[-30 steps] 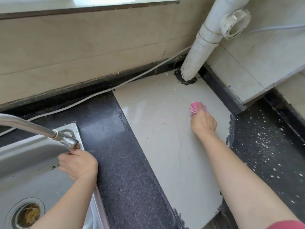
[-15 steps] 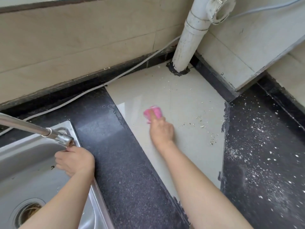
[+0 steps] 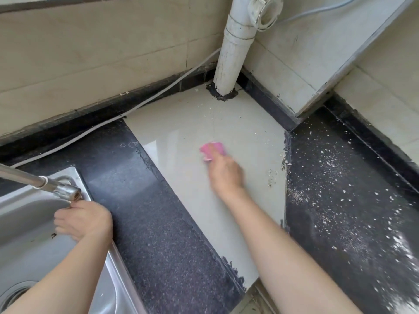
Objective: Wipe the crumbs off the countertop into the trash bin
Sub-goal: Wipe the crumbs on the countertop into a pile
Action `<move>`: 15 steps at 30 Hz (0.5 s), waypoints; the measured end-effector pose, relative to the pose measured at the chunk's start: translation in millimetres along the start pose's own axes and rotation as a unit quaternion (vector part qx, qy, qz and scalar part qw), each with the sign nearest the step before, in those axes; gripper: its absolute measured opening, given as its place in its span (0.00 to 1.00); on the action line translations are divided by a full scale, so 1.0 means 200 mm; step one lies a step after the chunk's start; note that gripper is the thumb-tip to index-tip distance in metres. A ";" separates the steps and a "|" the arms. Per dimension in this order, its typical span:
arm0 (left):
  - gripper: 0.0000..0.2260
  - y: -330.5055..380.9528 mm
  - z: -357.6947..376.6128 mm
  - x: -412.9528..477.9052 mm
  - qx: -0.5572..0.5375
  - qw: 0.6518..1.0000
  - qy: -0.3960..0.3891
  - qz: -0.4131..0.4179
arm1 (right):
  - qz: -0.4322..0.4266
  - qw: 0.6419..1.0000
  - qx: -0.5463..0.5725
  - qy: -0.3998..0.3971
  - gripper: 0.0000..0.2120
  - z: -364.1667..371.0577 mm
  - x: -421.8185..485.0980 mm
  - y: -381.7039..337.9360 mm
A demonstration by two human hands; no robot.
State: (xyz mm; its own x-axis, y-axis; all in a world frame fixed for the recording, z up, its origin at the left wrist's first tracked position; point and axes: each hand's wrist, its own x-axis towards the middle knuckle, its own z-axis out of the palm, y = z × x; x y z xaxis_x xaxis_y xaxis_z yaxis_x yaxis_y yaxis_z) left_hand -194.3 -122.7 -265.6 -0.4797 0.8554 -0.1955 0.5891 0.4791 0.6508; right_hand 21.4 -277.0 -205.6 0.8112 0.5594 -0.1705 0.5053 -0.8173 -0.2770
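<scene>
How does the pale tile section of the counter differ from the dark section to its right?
The pale tile section is glossy cream with few crumbs, mostly near its right edge; the dark section is speckled black and thickly scattered with white crumbs. The right hand presses a pink cloth on the tile only. Both lie level.

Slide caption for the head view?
Right hand wipes pink cloth across crumb-strewn tile countertop; left hand rests at sink.
</scene>
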 end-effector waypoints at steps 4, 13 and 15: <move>0.21 -0.02 0.01 0.00 0.013 1.000 0.007 0.019 | -0.116 0.992 -0.034 -0.046 0.23 0.20 -0.19 -0.23; 0.21 -0.08 0.03 0.06 0.088 0.992 -0.072 0.052 | 0.093 0.994 -0.058 0.000 0.21 -0.07 -0.12 0.73; 0.24 -0.07 0.02 -0.01 0.088 0.993 -0.046 0.067 | 0.150 0.986 -0.074 0.000 0.20 -0.16 -0.12 0.92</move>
State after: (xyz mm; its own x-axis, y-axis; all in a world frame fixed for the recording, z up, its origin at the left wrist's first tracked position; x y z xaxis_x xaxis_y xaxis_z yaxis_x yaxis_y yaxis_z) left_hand -198.9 -130.5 -278.0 -0.3324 0.9245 -0.1863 0.7524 0.3791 0.5387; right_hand 105.2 -445.6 -221.9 0.9305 0.2894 -0.2247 0.2802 -0.9572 -0.0725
